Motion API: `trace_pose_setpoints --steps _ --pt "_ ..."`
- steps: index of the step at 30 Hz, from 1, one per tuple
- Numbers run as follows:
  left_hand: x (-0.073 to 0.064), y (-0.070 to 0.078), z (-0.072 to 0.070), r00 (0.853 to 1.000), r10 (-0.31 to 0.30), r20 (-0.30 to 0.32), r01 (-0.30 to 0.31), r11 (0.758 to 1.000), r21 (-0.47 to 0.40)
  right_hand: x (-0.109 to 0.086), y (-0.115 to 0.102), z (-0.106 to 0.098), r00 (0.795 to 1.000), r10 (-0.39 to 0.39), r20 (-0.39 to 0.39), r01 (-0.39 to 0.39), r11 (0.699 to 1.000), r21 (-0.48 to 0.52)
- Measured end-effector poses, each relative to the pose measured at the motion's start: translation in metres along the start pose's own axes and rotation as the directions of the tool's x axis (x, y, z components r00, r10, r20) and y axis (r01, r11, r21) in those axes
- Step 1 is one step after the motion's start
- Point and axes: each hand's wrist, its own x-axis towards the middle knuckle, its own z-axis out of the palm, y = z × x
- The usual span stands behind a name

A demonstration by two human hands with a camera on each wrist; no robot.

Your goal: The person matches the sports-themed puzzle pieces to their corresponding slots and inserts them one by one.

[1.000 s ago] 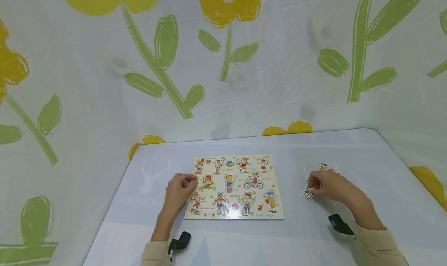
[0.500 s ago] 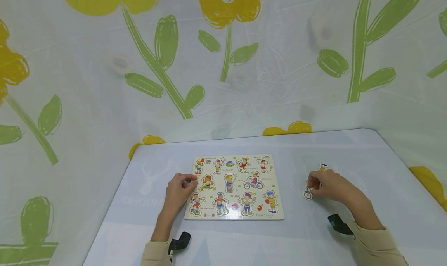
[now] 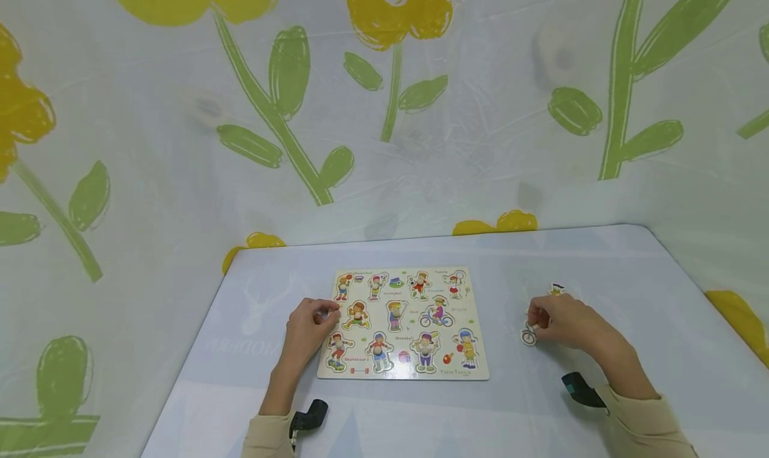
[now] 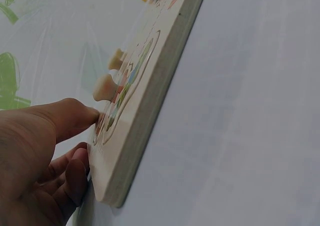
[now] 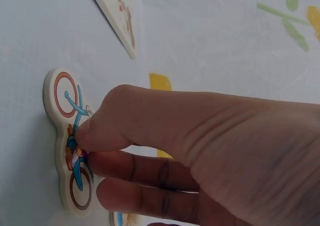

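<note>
A pale wooden puzzle board (image 3: 375, 341) lies flat on the table, its sports figures fitted with round knobs. My left hand (image 3: 308, 328) holds the board's left edge, one digit touching the top face and the other fingers curled by the side, as the left wrist view shows. To the right of the board, my right hand (image 3: 565, 319) pinches a bicycle puzzle piece (image 5: 64, 110) between thumb and fingertips. Two wheels and a blue frame show on it; the fingers hide its middle. Another puzzle piece (image 3: 557, 288) peeks out just beyond the right hand, mostly covered.
The white table (image 3: 420, 418) has a rounded far edge, against a hanging sheet (image 3: 474, 111) printed with flowers. Black wrist cameras sit under both forearms, the left one (image 3: 310, 415) near the board's front left corner.
The head view has shifted very slightly. Both hands keep almost the same places and grips, and the board has not moved.
</note>
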Motion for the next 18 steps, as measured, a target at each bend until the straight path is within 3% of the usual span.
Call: trace_pose_setpoints --steps 18 --pt "-0.001 0.003 -0.002 1.000 -0.010 0.022 0.010 1.000 -0.003 0.005 -0.014 -0.002 0.999 -0.019 -0.051 0.018 1.000 -0.020"
